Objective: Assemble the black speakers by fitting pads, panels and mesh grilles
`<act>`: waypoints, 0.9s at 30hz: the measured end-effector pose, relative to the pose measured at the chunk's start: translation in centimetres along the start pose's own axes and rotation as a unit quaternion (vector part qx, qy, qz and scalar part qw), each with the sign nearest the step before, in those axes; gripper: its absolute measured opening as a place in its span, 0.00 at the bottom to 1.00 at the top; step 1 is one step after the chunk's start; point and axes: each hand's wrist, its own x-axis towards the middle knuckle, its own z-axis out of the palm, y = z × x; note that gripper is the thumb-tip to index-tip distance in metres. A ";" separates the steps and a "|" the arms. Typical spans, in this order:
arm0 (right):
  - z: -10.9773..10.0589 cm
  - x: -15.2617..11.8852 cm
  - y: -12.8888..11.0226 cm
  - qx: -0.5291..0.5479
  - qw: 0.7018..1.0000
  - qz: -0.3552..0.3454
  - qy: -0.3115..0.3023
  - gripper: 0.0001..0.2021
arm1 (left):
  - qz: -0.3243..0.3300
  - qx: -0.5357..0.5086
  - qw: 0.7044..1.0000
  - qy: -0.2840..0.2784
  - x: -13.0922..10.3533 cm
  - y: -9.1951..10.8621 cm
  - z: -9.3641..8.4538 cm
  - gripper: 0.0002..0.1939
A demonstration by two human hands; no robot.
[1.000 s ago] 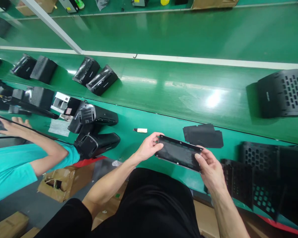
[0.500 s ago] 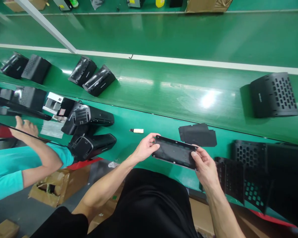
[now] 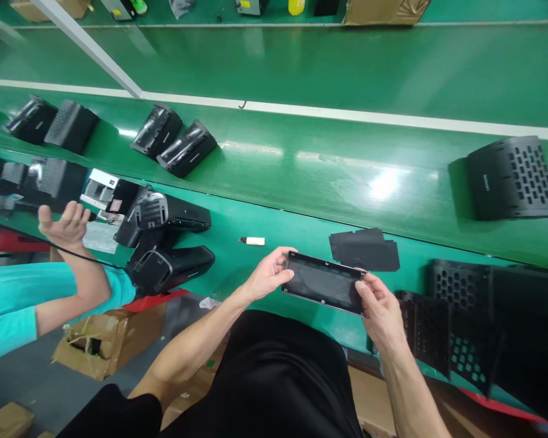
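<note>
A shallow black rectangular panel (image 3: 325, 281), with small clips along its raised edges, is held level over the near edge of the green bench. My left hand (image 3: 269, 275) grips its left end, thumb on the inner face and fingers behind. At the other end, my right hand (image 3: 380, 303) pinches the panel the same way. Just beyond it lie overlapping thin black sheets (image 3: 365, 249). A small cream-and-black tool (image 3: 252, 241), perhaps a cutter, rests on the bench to the left.
Perforated black housings (image 3: 461, 286) crowd the bench at right. Another housing (image 3: 506, 179) stands on the green conveyor (image 3: 301, 164), with several more at left. Black units (image 3: 178, 267) sit beside a co-worker's raised hand (image 3: 68, 225). A cardboard box (image 3: 105, 340) is on the floor.
The co-worker's hand has lifted and turned with fingers spread, and the dark bar-like thing near it is no longer across the bench. My hands keep the panel almost still.
</note>
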 end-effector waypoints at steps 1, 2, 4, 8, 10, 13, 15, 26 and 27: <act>-0.1 0.0 0.1 0.000 1.000 -0.006 0.005 0.27 | -0.001 -0.007 1.000 -0.004 0.0 -0.1 0.0 0.31; -0.2 0.1 0.2 -0.001 1.000 -0.012 0.008 0.28 | -0.003 -0.015 1.000 -0.008 0.0 -0.3 0.0 0.32; -0.3 0.3 0.3 -0.011 1.000 -0.022 0.005 0.27 | -0.008 -0.028 0.999 -0.012 0.0 -0.5 0.1 0.33; -0.2 0.4 0.3 -0.012 1.000 -0.013 0.000 0.28 | -0.013 -0.029 0.999 -0.006 0.1 -0.8 0.2 0.33; -0.1 0.4 0.2 0.000 1.000 0.003 0.001 0.28 | -0.014 -0.032 0.999 -0.005 0.1 -0.9 0.2 0.33; 0.1 0.3 -0.1 0.009 1.000 0.021 0.000 0.29 | -0.015 -0.039 0.999 -0.007 0.1 -0.8 0.2 0.33; 0.1 0.2 -0.2 0.012 1.000 0.022 -0.002 0.28 | -0.016 -0.036 0.999 -0.006 0.0 -0.7 0.2 0.33; -0.2 -0.7 -1.1 -0.027 0.998 -0.056 -0.029 0.20 | 0.023 0.003 0.999 -0.022 -0.4 -0.9 0.3 0.35; -0.2 -0.7 -1.1 -0.031 0.997 -0.059 -0.026 0.19 | 0.026 0.005 0.999 -0.022 -0.4 -0.9 0.3 0.34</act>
